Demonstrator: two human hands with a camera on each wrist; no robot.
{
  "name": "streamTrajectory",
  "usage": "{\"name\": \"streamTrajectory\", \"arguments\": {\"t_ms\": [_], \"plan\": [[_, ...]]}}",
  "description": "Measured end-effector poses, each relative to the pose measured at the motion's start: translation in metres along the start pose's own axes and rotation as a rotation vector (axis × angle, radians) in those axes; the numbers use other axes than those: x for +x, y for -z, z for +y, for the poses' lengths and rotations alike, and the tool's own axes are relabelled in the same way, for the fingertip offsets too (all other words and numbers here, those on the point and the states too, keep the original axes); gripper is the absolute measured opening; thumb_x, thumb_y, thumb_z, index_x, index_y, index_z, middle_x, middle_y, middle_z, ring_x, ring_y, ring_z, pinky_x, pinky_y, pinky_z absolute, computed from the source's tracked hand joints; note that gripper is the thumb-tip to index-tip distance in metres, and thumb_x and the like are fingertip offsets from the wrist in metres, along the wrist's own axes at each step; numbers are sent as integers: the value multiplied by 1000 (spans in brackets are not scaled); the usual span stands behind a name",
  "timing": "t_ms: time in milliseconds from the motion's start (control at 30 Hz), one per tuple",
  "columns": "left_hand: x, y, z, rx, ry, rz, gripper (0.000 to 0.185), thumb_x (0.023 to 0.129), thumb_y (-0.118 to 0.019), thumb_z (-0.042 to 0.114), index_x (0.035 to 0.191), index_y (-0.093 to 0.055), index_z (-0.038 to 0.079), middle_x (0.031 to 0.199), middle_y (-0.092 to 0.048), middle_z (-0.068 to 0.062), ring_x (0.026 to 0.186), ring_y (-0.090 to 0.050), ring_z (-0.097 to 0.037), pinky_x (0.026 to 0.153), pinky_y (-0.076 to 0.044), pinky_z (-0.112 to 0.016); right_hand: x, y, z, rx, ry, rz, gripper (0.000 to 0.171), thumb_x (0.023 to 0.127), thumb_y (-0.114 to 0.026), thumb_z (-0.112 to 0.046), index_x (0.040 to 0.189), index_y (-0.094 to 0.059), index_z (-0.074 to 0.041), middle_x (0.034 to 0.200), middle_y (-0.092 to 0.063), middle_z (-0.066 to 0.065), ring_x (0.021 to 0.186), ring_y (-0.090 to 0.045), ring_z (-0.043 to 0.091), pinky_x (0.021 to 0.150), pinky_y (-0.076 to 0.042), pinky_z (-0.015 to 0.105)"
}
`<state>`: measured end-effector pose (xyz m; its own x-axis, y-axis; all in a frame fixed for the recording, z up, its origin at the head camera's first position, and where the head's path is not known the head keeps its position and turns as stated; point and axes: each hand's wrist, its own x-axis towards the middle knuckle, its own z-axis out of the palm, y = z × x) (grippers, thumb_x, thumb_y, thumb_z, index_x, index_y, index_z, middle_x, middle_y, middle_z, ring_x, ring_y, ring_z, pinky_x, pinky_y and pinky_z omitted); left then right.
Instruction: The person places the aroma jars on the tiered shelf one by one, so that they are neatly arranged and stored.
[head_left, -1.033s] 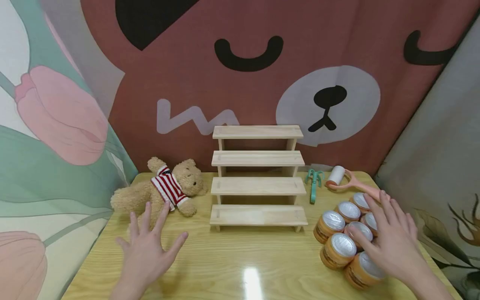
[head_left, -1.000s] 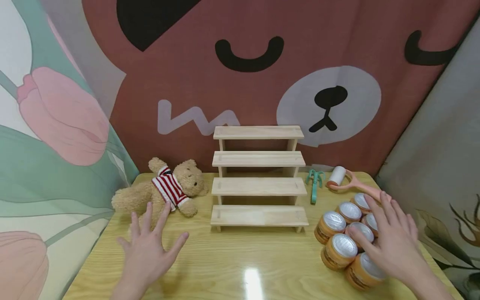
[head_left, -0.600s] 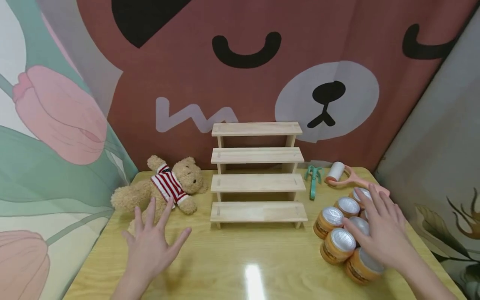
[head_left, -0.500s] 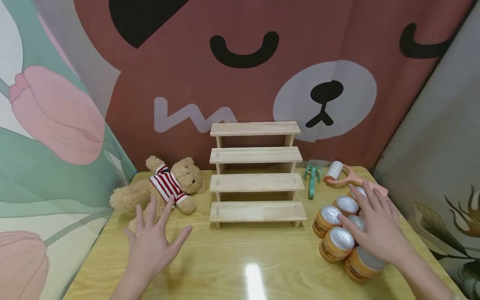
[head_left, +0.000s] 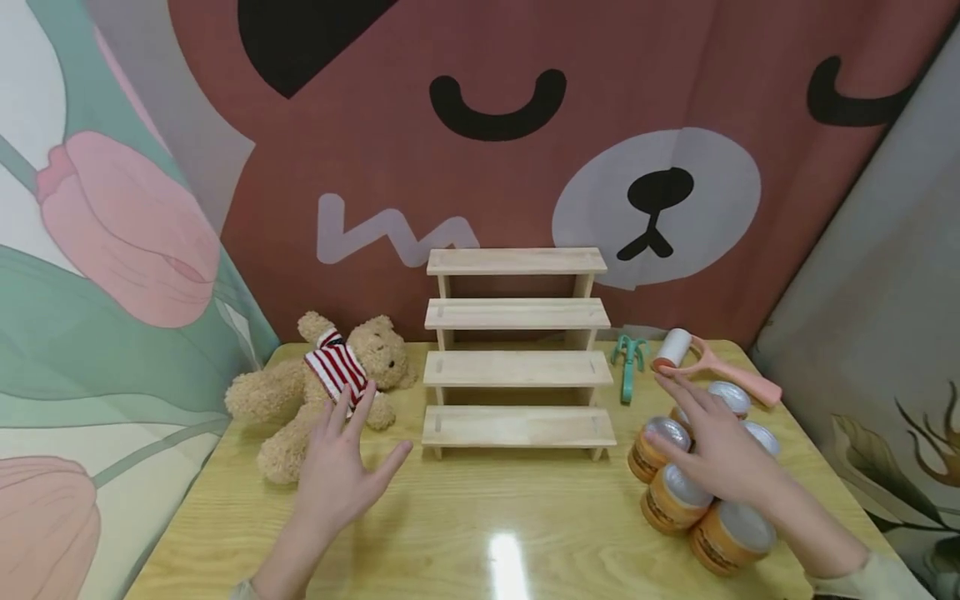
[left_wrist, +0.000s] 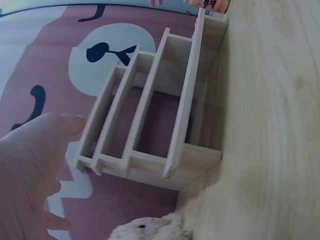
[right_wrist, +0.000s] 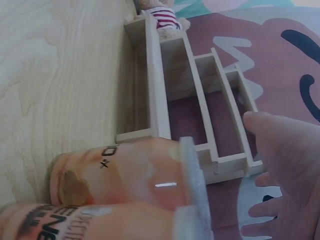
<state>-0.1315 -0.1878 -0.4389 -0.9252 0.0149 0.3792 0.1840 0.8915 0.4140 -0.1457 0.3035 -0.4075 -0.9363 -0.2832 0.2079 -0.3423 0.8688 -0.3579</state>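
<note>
Flanking the stepped shelf [head_left: 517, 367] — teddy bear [head_left: 330, 383] left, jars [head_left: 675, 496] right.

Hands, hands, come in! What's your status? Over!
Left hand open beside the teddy bear. Right hand open over the orange jars, no grip yet. Wooden step shelf bare, nothing blocking it.

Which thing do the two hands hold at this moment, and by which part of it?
Nothing is held. The left hand is open, fingers spread, beside the teddy bear. The right hand lies open over the orange jars, fingers straight, not curled round any jar.
</note>
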Motion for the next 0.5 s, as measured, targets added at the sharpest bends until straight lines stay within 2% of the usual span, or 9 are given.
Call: {"name": "streamTrajectory", "arguments": {"t_ms": [167, 267, 367, 467, 500], "plan": [[4, -26, 0, -106, 14, -26, 99, 90, -81, 54, 169, -32, 21, 169, -35, -29, 149, -42, -56, 108, -49, -74, 1, -8, -1, -28, -7, -25, 75, 101, -72, -46, 158, -47, -4, 153, -55, 30, 132, -54, 58, 98, -52, 73], [8, -41, 4, -173, 39, -74, 101, 91, -80, 56, 170, -28, 22, 169, -35, -29, 149, -42, -58, 110, -48, -74, 2, -11, -2, -73, 3, -25, 69, 99, -75, -44, 151, -55, -3, 144, -62, 28, 126, -59, 57, 95, -55, 71], [10, -56, 7, -254, 56, -113, 100, 92, -79, 55, 170, -28, 18, 167, -37, -29, 147, -43, -58, 114, -43, -74, 4, -14, -2, -133, 44, -11, 55, 96, -80, -39, 136, -68, -2, 130, -72, 23, 118, -66, 49, 97, -55, 67], [11, -71, 9, -339, 60, -128, 97, 94, -79, 50, 168, -31, 10, 166, -41, -27, 133, -59, -54, 118, -45, -67, 6, -16, -2, -191, 94, -1, 44, 91, -84, -35, 120, -75, -3, 115, -77, 17, 108, -70, 42, 99, -53, 66], [12, -75, 9, -366, 60, -130, 97, 94, -80, 48, 167, -32, 7, 164, -44, -27, 118, -68, -50, 112, -53, -62, 7, -16, -2, -203, 108, 1, 43, 89, -86, -35, 116, -76, -3, 112, -77, 15, 106, -71, 40, 100, -52, 67]]}}
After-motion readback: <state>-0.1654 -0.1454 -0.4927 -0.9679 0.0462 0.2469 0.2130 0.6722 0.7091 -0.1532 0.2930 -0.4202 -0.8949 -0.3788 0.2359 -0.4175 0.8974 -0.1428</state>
